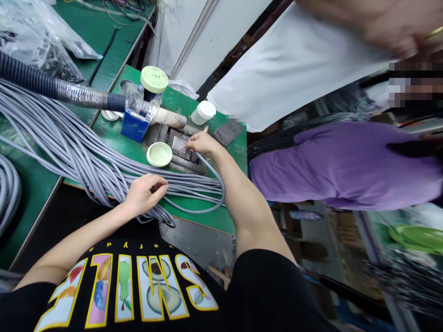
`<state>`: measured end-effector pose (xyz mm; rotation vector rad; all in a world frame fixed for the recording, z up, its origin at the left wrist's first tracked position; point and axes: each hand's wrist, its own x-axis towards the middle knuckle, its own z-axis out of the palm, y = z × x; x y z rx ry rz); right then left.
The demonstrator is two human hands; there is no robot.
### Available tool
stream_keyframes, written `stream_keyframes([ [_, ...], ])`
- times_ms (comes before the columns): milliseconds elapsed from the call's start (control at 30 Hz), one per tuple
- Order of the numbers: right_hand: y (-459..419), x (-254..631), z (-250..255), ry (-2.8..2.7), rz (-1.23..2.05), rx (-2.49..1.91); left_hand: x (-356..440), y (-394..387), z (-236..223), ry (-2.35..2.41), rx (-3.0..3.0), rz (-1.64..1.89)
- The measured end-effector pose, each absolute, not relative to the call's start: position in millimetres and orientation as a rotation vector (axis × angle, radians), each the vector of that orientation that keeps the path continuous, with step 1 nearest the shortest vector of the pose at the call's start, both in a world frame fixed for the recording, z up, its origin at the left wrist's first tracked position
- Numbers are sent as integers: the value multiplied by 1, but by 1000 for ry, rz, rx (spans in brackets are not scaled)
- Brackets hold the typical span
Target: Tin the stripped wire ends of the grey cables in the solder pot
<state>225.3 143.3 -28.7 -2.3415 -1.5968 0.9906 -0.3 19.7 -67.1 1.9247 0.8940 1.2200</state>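
Note:
My right hand (205,144) pinches a grey cable (222,182) near its end. The fingers are over a small dark metal block with a shiny silvery square (178,145) on top; the cable's tip is hard to make out. From there the cable loops down and back to the left. My left hand (147,192) hovers at or just over a thick bundle of grey cables (93,157). Its fingers are loosely curled, with a gap to the thumb, and nothing shows between them. A pale green shallow lid or dish (159,154) sits beside the block.
A ribbed hose (83,92) with a taped nozzle rests by a blue box (134,125). Nearby stand a pale-lidded jar (154,80), a white tub (203,113) and a phone-like object (224,133). A person in purple (332,166) is at the right; another person's hand (387,23) shows above.

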Motion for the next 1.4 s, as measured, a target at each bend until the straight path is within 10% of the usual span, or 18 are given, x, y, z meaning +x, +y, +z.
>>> stream_keyframes([
  [1400,-8,176,33,-1394,1454,-1439,-2,20,-64,985,1899,1114],
])
